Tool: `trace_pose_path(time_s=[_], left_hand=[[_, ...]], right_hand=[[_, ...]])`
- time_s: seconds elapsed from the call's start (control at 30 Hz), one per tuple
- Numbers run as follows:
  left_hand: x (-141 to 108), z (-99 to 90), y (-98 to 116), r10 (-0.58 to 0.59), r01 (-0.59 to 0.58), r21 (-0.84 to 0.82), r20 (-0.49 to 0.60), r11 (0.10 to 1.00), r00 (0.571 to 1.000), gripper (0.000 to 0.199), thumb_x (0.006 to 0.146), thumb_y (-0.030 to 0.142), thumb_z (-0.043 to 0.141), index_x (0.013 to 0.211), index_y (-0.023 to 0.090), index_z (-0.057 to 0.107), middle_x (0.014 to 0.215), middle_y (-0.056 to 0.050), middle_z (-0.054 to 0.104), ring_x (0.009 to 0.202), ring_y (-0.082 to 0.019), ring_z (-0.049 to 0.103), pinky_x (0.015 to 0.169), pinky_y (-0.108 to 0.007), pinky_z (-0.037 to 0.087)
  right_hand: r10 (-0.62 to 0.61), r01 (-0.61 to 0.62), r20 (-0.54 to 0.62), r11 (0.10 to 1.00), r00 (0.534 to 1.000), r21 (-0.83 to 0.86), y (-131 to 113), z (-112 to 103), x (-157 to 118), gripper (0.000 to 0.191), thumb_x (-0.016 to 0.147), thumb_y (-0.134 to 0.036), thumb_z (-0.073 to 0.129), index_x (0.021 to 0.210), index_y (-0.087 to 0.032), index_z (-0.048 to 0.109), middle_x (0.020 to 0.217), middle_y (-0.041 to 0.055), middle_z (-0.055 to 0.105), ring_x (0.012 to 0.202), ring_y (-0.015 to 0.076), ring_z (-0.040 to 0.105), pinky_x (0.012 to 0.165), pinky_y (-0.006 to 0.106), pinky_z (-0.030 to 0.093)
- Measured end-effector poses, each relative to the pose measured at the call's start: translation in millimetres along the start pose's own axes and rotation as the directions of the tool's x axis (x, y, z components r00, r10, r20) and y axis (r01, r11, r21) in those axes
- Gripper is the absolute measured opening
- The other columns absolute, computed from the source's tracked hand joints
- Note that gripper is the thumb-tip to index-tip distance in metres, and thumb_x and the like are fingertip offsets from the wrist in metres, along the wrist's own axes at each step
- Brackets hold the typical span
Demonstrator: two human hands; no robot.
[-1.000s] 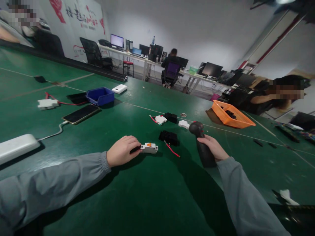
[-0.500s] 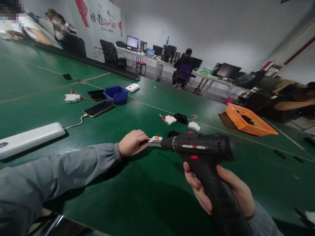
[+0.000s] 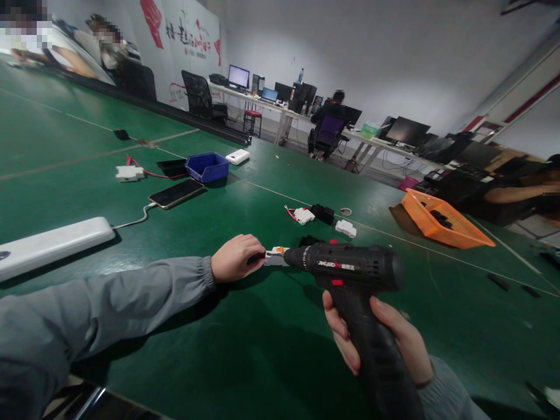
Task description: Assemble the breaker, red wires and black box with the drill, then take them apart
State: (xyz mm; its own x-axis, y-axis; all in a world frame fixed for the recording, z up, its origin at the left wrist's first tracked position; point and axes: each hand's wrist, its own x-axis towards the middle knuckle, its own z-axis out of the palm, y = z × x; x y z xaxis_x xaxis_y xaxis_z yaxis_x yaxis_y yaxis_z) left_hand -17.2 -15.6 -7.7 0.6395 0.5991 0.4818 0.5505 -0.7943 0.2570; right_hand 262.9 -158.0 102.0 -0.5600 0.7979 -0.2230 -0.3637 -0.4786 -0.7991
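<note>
My left hand (image 3: 236, 259) pinches the left end of a white circuit breaker (image 3: 273, 261) with an orange lever, low over the green table. Around the grip of a black cordless drill (image 3: 350, 265) with red buttons, my right hand (image 3: 394, 338) is closed. The drill points left, its nose over the breaker's right end; the tip of its bit is hard to make out. Behind the drill's nose a black piece (image 3: 308, 240) is partly hidden. Farther back lie a white breaker with a red wire (image 3: 303, 215), a black block (image 3: 322, 213) and another white breaker (image 3: 346, 228).
An orange basket (image 3: 464, 232) with black parts stands right. Left are a blue bin (image 3: 207, 167), a phone (image 3: 176, 193) cabled to a long white device (image 3: 56, 245), a white power bank (image 3: 238, 156) and a wired white breaker (image 3: 129, 173). Other people sit beyond the table.
The drill and my right hand have shifted left, with the drill's nose now farther over the breaker. My left hand keeps its hold on the breaker; the view has moved slightly.
</note>
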Motion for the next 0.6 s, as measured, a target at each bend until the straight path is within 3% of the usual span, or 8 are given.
trace_pose_path(time_s=[0.33, 0.5, 0.6], left_hand=[[0.1, -1.4, 0.3, 0.020, -0.020, -0.008, 0.002, 1.000, 1.000, 0.020, 0.093, 0.032, 0.052, 0.096, 0.018, 0.065, 0.090, -0.006, 0.066, 0.084, -0.017, 0.058, 0.074, -0.032, 0.043], [0.9, -2.9, 1.4, 0.027, -0.027, -0.025, 0.003, 0.999, 1.000, 0.019, 0.093, 0.030, 0.051, 0.097, 0.018, 0.065, 0.090, -0.007, 0.066, 0.084, -0.017, 0.058, 0.076, -0.032, 0.044], [0.9, -3.4, 1.6, 0.033, -0.033, -0.026, 0.002, 0.999, 0.999, 0.019, 0.092, 0.031, 0.052, 0.097, 0.018, 0.065, 0.090, -0.007, 0.066, 0.084, -0.017, 0.058, 0.075, -0.032, 0.044]], right_hand=[[0.012, -0.013, -0.034, 0.999, 0.999, -0.029, 1.0, 6.4, -1.6, 0.047, 0.088, -0.053, 0.061, 0.111, -0.013, 0.063, 0.083, 0.0043, 0.061, 0.057, 0.0106, 0.062, 0.053, 0.020, 0.050], [-0.015, 0.016, 0.027, 0.999, 1.000, -0.030, 4.0, 2.0, 0.3, 0.047, 0.088, -0.053, 0.059, 0.111, -0.012, 0.062, 0.081, 0.0041, 0.059, 0.054, 0.0104, 0.061, 0.051, 0.020, 0.049], [0.006, -0.006, -0.014, 0.998, 1.000, -0.062, 3.8, 4.4, -1.1, 0.048, 0.088, -0.053, 0.058, 0.112, -0.012, 0.061, 0.082, 0.0044, 0.058, 0.056, 0.0106, 0.060, 0.052, 0.021, 0.048]])
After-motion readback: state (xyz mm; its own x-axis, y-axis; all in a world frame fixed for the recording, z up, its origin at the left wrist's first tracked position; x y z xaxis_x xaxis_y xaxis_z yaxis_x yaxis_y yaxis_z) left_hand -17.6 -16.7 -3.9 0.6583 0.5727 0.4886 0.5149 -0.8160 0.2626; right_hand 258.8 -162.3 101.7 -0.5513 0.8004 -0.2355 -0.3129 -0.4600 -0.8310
